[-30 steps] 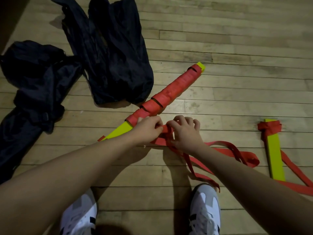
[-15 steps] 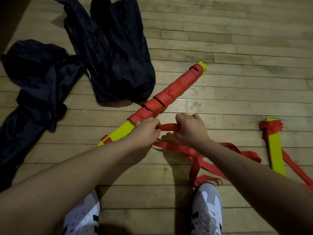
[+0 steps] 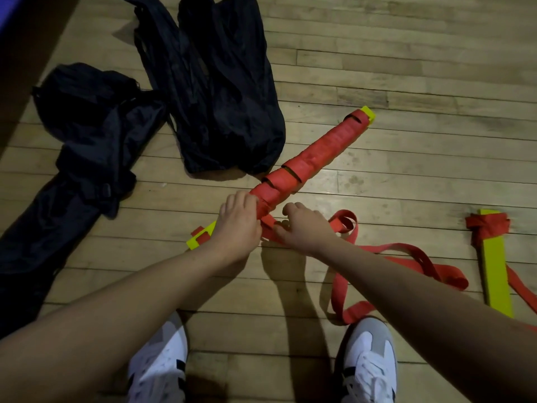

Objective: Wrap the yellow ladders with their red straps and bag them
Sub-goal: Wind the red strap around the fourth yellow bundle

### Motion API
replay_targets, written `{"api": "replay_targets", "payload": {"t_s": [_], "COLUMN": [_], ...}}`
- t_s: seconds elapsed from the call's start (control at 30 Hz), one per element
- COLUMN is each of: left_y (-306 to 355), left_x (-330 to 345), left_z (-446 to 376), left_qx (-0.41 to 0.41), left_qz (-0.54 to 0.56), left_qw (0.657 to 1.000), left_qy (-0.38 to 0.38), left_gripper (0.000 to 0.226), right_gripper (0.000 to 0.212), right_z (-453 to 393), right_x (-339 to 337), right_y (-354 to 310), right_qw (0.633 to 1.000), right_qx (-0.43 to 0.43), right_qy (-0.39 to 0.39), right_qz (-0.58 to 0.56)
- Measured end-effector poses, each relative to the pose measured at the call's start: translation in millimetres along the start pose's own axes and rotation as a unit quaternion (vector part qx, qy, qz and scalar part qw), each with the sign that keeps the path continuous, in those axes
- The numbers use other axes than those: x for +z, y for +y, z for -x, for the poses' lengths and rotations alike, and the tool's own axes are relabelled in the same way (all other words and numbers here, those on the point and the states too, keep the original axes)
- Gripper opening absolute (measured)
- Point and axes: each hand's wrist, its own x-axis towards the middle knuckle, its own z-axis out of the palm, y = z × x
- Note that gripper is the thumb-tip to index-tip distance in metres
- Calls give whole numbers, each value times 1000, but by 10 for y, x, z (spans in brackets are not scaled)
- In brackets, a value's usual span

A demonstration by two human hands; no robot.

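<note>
Red strap (image 3: 343, 225) pinched by right hand (image 3: 305, 226), left hand (image 3: 238, 221) gripping ladder (image 3: 316, 152)

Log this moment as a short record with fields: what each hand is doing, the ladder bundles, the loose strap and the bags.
left hand: grips wrapped ladder bundle
right hand: pinches red strap beside the bundle
wrap: near end still bare yellow
loose strap: trails on wooden floor toward right shoe
second ladder bundle: far right, strap knotted at its top
black bags: two, lying far left
</note>
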Motion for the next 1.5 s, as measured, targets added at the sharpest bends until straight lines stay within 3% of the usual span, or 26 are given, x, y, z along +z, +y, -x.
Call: {"api": "replay_targets", "payload": {"t_s": [0.1, 0.27, 0.47, 0.6, 0.73, 0.8, 0.87, 1.0, 1.07, 1.2, 1.27, 1.4, 1.5], "left_y": [-114, -233, -272, -292, -305, -307, -305, -272, -249, -241, -238, -178, -173], "left_x": [-17, -34, -38, -49, -40, -37, -31, -15, -5, -53, -69, -39, -37], "left_z": [34, 76, 89, 77, 87, 79, 47, 22, 20, -22, -16, 31, -3], "left_qx": [-28, -49, -56, -64, -64, -68, -71, -72, -70, -88, -93, -84, -63], "left_qz": [-12, -48, -46, -22, -37, -37, -47, -69, -81, -77, -73, -45, -103], "left_qw": [1000, 997, 996, 996, 996, 996, 995, 993, 992, 988, 989, 993, 990], "left_qy": [-1, -38, -45, -52, -48, -47, -54, -67, -69, -101, -93, -74, -75], "left_gripper": [47, 54, 50, 46, 44, 48, 56, 73, 76, 54, 54, 57, 48], "right_gripper": [40, 56, 30, 17, 19, 17, 20, 20, 24, 28, 29, 27, 25], "right_z": [-80, -134, -244, -280, -233, -202, -201, -246, -208, -131, -132, -88, -71], "right_x": [76, 258, 405, 411, 351, 319, 329, 276, 185, 139, 172, 189, 156], "right_y": [-98, -181, -207, -234, -287, -312, -317, -245, -230, -227, -222, -238, -289], "right_qw": [999, 998, 993, 993, 992, 997, 997, 945, 932, 910, 896, 884, 887], "right_qx": [11, -15, 50, 84, 44, 23, 62, 166, 163, 138, 148, 163, 140], "right_qy": [-4, 14, 92, 52, 59, 35, -4, -78, -100, -88, -85, -83, -90], "right_qz": [-36, 54, 59, 58, 106, 62, -49, -269, -309, -382, -410, -430, -431]}}
